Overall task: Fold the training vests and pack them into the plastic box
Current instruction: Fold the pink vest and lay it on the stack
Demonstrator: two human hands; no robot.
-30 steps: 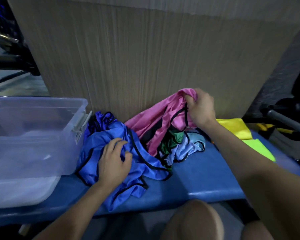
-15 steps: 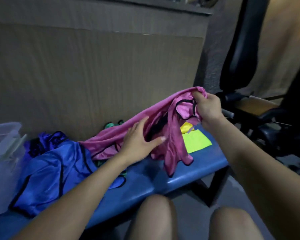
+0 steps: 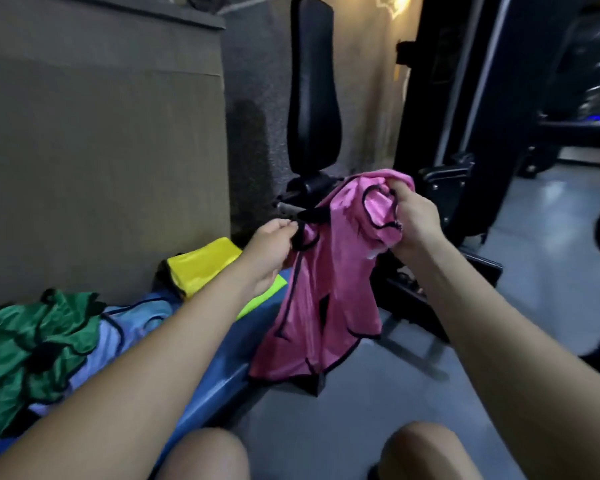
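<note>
Pink vest in both hands, prob. unfolded

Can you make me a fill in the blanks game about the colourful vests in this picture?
1. Both hands hold up the ____ vest.
2. The left hand pinches its ____ trim, and the right hand grips the cloth.
3. The yellow vest lies on the ____ bench.
4. Beside the light blue vest lies a crumpled ____ one.

Missing words: pink, black, blue, green.

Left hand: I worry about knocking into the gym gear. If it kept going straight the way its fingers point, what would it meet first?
The left hand already pinches the pink vest; beyond it, probably the black seat frame, though depth is unclear.
</note>
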